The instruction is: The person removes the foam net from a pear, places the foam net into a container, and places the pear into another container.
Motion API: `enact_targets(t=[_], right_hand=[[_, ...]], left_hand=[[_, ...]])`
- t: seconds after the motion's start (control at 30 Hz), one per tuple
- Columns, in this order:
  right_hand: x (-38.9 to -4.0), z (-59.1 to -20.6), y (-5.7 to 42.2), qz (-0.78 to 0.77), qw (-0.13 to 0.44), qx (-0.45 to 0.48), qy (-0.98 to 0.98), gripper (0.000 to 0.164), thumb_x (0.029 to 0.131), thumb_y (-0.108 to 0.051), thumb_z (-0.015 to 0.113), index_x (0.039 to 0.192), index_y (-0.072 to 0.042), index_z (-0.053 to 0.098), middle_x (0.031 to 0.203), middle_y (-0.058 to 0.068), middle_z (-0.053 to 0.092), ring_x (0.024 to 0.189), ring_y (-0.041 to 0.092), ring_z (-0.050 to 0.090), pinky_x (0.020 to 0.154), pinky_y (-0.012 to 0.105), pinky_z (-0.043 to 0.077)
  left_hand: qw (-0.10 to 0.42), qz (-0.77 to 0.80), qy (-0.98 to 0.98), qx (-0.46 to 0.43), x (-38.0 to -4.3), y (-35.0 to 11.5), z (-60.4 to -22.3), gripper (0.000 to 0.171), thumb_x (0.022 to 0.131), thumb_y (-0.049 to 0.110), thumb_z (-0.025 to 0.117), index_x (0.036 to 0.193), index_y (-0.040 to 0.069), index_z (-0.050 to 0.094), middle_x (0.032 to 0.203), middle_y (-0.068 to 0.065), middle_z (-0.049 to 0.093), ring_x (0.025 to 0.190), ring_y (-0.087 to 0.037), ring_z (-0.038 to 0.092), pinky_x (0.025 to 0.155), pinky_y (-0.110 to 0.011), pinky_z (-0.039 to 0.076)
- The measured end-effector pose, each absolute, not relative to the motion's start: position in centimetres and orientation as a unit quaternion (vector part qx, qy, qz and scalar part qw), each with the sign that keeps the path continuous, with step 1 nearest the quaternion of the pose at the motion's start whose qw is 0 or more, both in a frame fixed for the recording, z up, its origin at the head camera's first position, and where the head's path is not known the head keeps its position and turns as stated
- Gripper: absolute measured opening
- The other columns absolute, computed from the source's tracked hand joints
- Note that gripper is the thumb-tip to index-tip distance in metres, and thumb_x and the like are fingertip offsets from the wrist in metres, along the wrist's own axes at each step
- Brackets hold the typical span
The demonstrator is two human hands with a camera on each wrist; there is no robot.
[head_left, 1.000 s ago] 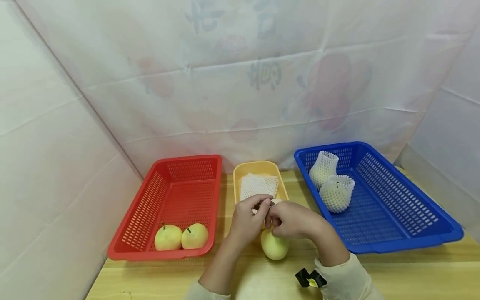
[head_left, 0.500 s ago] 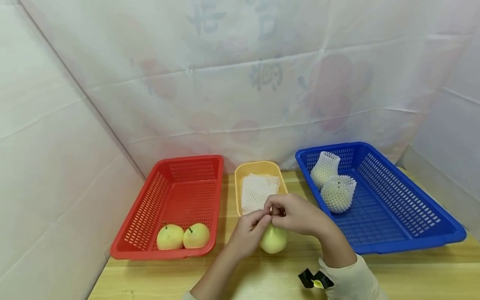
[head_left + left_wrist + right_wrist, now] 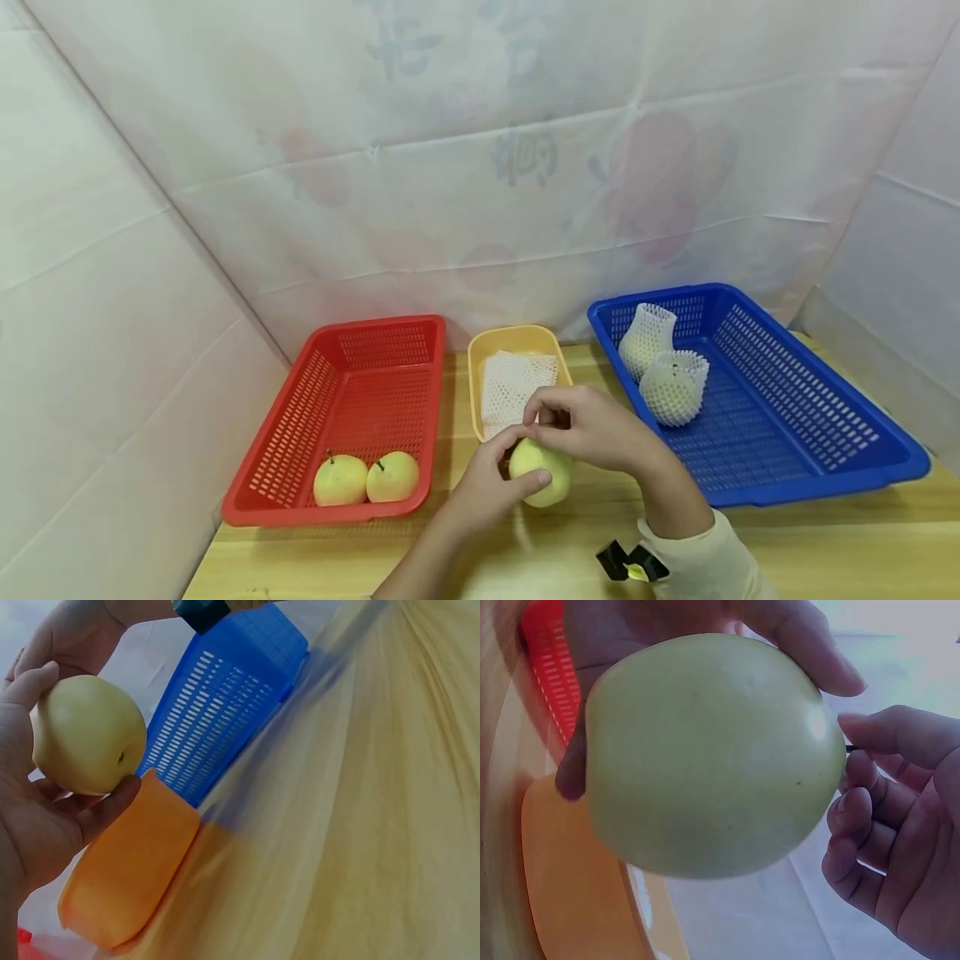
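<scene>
A pale yellow-green pear is held up over the table between both hands. My left hand cups it from the left, with the thumb across its near side and fingers under it in the left wrist view. At the pear's top, the thumb and forefinger of my right hand pinch its short dark stem. The right hand's other fingers curl in beside the fruit. White foam nets lie flat in the yellow tray just behind the hands.
To the left, a red basket contains two bare pears. A blue basket on the right holds two pears in foam nets, one at the back and another nearer. White cloth walls close off the back and sides.
The left hand has shifted from the pear's top to wrap its side, thumb now on the front. The pear is raised slightly and tilted; the right fingers stay at the stem end.
</scene>
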State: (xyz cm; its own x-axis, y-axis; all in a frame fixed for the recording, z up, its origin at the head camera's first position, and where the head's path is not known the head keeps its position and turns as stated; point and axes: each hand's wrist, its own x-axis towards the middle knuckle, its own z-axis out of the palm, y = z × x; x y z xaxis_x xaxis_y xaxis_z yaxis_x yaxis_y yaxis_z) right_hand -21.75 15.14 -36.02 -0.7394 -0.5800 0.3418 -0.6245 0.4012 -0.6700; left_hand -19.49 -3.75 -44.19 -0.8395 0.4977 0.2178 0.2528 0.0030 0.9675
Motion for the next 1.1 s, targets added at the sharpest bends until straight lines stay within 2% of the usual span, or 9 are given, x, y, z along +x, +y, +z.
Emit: enact_targets(t=[0.1,0.3,0.5,0.7,0.83,0.97,1.1], right_hand=[[-21.8,-36.0,15.1,0.417,0.02,0.349,-0.839,0.004,0.088,-0.027,0.067,0.09,-0.026,0.063,0.067,-0.011,0.055,0.056,0.003,0.047,0.048,0.02,0.043],[-21.8,-35.7,15.2,0.415,0.02,0.336,-0.845,0.012,0.087,-0.031,0.067,0.098,-0.025,0.064,0.072,-0.01,0.055,0.061,0.005,0.05,0.054,0.022,0.046],[-21.8,-35.8,15.2,0.412,0.017,0.329,-0.849,0.019,0.086,-0.038,0.067,0.102,-0.027,0.064,0.077,-0.01,0.055,0.067,0.007,0.052,0.058,0.024,0.048],[-21.8,-35.8,15.2,0.406,0.005,0.336,-0.85,0.032,0.084,-0.043,0.068,0.111,-0.026,0.063,0.098,-0.011,0.06,0.076,0.007,0.059,0.064,0.025,0.053],[-21.7,-36.0,15.2,0.419,-0.039,0.34,-0.841,0.045,0.082,-0.044,0.07,0.122,-0.028,0.058,0.112,-0.009,0.059,0.084,0.009,0.061,0.067,0.026,0.054],[-21.7,-36.2,15.0,0.427,-0.07,0.337,-0.836,0.057,0.078,-0.041,0.075,0.129,-0.032,0.052,0.119,-0.012,0.055,0.091,0.013,0.061,0.072,0.028,0.055],[-21.7,-36.3,14.8,0.417,-0.068,0.332,-0.844,0.063,0.074,-0.039,0.078,0.13,-0.033,0.05,0.121,-0.012,0.054,0.094,0.013,0.06,0.074,0.03,0.055]], left_hand=[[0.076,0.657,0.702,0.263,-19.6,-3.9,-44.0,0.045,0.088,0.017,0.065,0.131,0.017,0.051,0.118,-0.007,0.057,0.099,-0.016,0.06,0.077,-0.03,0.055],[0.061,0.691,0.677,0.245,-19.8,-4.2,-43.6,0.044,0.09,0.013,0.061,0.133,0.011,0.049,0.124,-0.012,0.055,0.106,-0.018,0.057,0.084,-0.03,0.053],[0.03,0.702,0.669,0.243,-20.0,-4.6,-43.2,0.04,0.091,0.012,0.057,0.129,0.002,0.051,0.116,-0.014,0.056,0.101,-0.017,0.057,0.083,-0.028,0.053],[0.023,0.719,0.657,0.227,-20.2,-5.0,-42.9,0.039,0.091,0.013,0.056,0.129,0.005,0.051,0.116,-0.014,0.055,0.102,-0.016,0.058,0.082,-0.029,0.054],[0.007,0.721,0.655,0.225,-20.3,-5.2,-42.7,0.039,0.091,0.014,0.055,0.129,0.006,0.051,0.117,-0.016,0.056,0.103,-0.017,0.058,0.081,-0.028,0.054],[-0.001,0.724,0.653,0.221,-20.4,-5.3,-42.6,0.039,0.091,0.014,0.055,0.129,0.006,0.051,0.117,-0.018,0.056,0.103,-0.017,0.058,0.08,-0.028,0.054],[0.0,0.725,0.652,0.222,-20.5,-5.4,-42.7,0.039,0.091,0.012,0.055,0.129,0.005,0.051,0.118,-0.018,0.056,0.104,-0.018,0.059,0.081,-0.029,0.054]])
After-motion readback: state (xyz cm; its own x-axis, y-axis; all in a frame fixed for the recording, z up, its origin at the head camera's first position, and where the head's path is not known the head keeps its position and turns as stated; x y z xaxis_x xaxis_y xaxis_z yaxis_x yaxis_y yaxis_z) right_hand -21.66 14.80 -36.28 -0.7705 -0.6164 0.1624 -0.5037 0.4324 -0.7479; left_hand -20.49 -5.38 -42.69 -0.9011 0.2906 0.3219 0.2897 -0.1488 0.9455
